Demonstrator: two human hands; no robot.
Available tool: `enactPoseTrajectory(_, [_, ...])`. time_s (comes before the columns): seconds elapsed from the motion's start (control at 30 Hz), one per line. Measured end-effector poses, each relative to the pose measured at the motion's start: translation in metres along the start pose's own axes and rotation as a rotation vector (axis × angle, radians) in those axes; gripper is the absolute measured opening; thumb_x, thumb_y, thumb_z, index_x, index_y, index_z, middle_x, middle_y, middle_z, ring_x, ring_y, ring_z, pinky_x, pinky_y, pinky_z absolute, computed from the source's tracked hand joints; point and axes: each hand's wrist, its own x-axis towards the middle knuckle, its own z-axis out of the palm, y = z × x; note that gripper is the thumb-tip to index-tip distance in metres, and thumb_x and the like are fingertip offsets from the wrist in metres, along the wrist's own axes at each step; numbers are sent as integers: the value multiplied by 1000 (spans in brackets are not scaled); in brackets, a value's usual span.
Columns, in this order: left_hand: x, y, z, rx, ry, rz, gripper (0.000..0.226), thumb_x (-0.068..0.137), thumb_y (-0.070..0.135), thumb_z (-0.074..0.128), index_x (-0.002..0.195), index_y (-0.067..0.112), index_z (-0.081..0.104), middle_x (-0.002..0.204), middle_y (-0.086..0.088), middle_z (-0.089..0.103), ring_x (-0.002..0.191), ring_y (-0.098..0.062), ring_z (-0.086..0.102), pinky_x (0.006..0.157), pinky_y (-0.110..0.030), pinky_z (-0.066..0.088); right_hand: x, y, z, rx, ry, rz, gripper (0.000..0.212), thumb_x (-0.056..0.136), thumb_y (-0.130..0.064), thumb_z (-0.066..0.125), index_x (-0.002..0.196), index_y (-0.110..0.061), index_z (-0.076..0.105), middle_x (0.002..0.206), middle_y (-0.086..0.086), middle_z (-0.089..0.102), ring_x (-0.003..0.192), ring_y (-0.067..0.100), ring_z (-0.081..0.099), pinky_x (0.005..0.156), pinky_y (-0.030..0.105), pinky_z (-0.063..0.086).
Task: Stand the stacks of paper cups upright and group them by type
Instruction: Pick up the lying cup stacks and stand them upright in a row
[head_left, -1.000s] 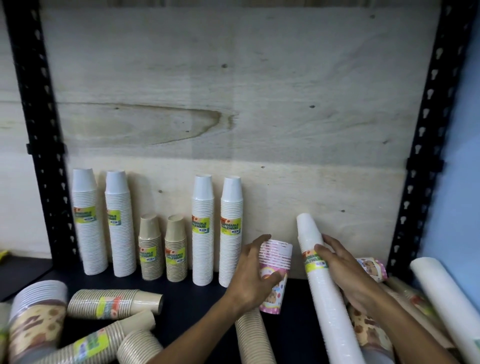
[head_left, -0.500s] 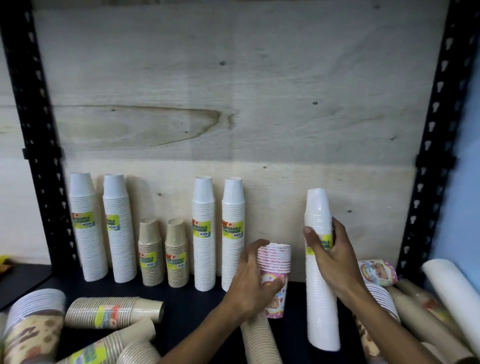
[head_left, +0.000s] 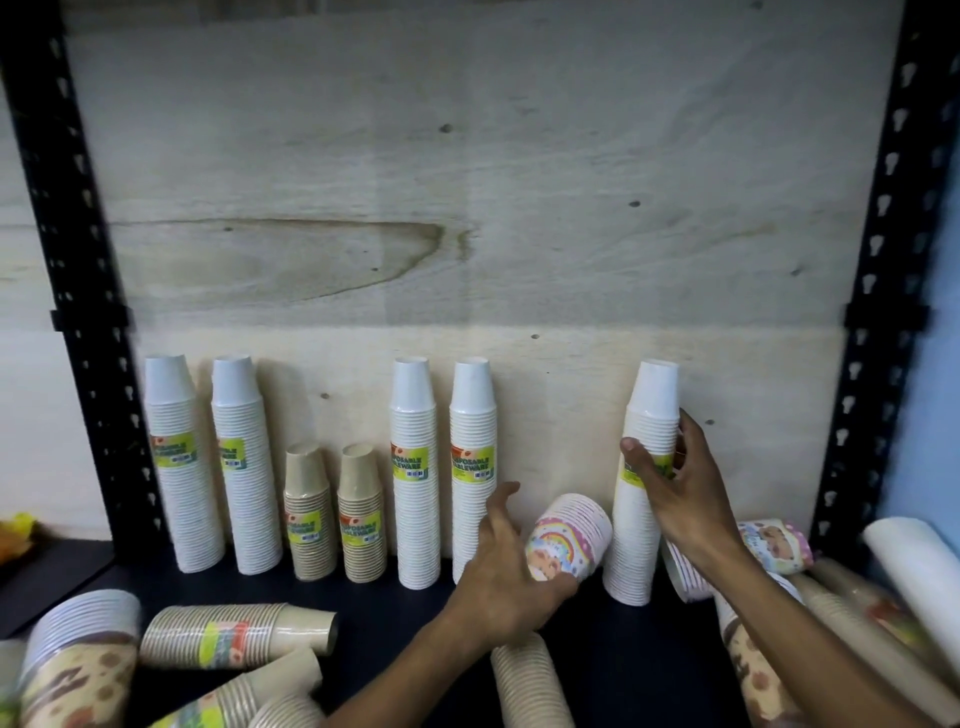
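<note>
Your right hand (head_left: 675, 488) wraps a tall white cup stack (head_left: 644, 483) at its yellow-green label, thumb in front and fingers curled behind, the stack standing upright on the dark shelf (head_left: 405, 608) against the pale plywood back panel (head_left: 467, 208). Your left hand (head_left: 506, 577) cups the tilted printed cup stack (head_left: 569, 535), a short pink bundle with a rainbow cartoon print, thumb underneath, fingers spread loosely over its left side. The ribbed rims of the nested cups give every stack a finely ridged surface. Just left of that hand stand two tall white stacks (head_left: 441, 473), then two short kraft-brown stacks (head_left: 335, 512), then two more tall white stacks (head_left: 208, 462), all upright in a row along the panel, each banded with a label. In front, brown stacks (head_left: 234, 634) lie on their sides, one ribbed brown stack (head_left: 530, 686) below your left wrist. More printed and plain stacks (head_left: 769, 540) lie heaped at the right, by the black perforated steel upright (head_left: 878, 260).
</note>
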Motion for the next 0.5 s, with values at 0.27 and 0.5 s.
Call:
enactPoseTrajectory(0.27, [-4, 14, -19, 66, 120, 55, 73, 71, 38, 75, 114, 45, 16, 119, 3, 50, 109, -21, 56, 96, -37, 50, 1, -3, -3, -25, -65, 51, 58, 86, -44, 68, 137, -32, 43, 116, -7, 64, 98, 6, 63, 87, 37, 54])
enactPoseTrajectory(0.5, [4, 22, -15, 143, 182, 107, 60, 77, 37, 76, 118, 35, 33, 125, 6, 51, 110, -19, 57, 91, -34, 53, -7, 2, -10, -170, -184, 162, 72, 79, -42, 77, 138, -23, 40, 121, -6, 59, 106, 15, 60, 95, 39, 50])
